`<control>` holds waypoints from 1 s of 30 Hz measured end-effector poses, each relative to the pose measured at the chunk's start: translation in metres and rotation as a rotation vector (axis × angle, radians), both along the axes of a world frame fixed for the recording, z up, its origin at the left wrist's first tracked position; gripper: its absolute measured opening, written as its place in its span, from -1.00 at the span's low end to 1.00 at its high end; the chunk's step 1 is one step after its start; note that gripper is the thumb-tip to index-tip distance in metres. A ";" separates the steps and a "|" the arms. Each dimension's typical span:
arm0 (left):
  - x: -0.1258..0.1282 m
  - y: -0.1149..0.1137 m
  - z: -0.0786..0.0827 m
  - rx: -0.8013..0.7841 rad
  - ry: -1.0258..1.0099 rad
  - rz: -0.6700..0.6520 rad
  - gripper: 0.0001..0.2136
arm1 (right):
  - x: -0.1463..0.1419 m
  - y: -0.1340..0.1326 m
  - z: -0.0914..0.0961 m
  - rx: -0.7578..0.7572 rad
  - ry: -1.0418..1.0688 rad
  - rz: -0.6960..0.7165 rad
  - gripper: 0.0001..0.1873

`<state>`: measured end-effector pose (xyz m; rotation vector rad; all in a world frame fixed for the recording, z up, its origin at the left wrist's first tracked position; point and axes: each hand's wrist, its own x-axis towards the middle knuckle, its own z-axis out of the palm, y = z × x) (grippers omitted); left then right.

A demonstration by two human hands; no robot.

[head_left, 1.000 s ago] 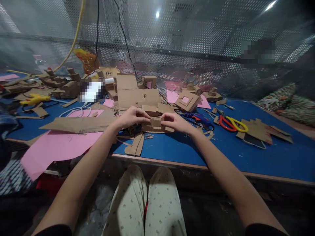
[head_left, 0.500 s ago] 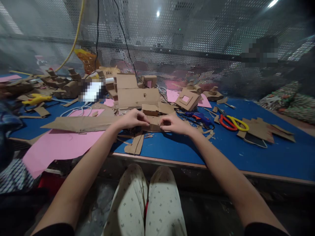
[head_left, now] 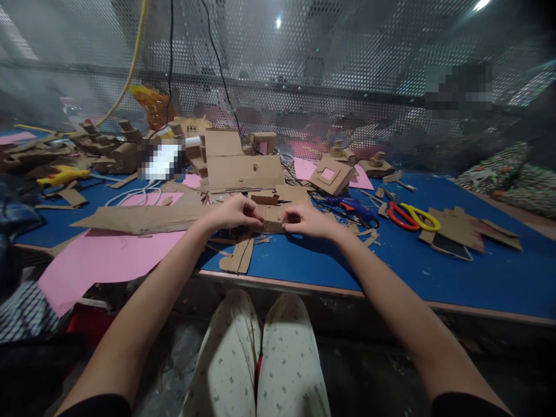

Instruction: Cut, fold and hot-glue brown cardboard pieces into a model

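Note:
Between my two hands is a small creased piece of cardboard (head_left: 273, 220), held just above the blue tabletop. My left hand (head_left: 237, 212) pinches its left edge between thumb and fingers. My right hand (head_left: 308, 220) grips the right edge in the same way. Right behind it stands a cardboard flap (head_left: 263, 198), and farther back a larger folded cardboard sheet (head_left: 243, 172). A cut cardboard strip (head_left: 238, 255) lies in front of my left hand, near the table edge. Beyond my right hand rests a blue glue gun (head_left: 351, 209).
Red-handled (head_left: 402, 217) and yellow-handled (head_left: 419, 218) tools lie to the right, beside stacked cardboard pieces (head_left: 460, 229). Pink paper (head_left: 113, 260) overhangs the table edge at left, under a long cardboard strip (head_left: 147, 219). A perforated metal screen (head_left: 304, 69) closes off the back.
The cardboard between my hands has tipped, so more of its upper face shows and the part behind it looks lower and darker. Both hands stay nearly in place.

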<state>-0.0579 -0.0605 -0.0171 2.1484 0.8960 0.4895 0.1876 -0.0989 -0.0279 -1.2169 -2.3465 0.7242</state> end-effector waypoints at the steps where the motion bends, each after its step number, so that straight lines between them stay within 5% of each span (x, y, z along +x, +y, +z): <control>1: 0.000 0.000 0.000 -0.004 0.005 0.000 -0.82 | 0.000 0.000 0.000 0.004 -0.008 -0.005 -0.91; 30: -0.002 -0.012 -0.006 0.210 -0.009 -0.045 -0.87 | -0.005 -0.004 0.004 0.076 -0.099 0.042 -0.99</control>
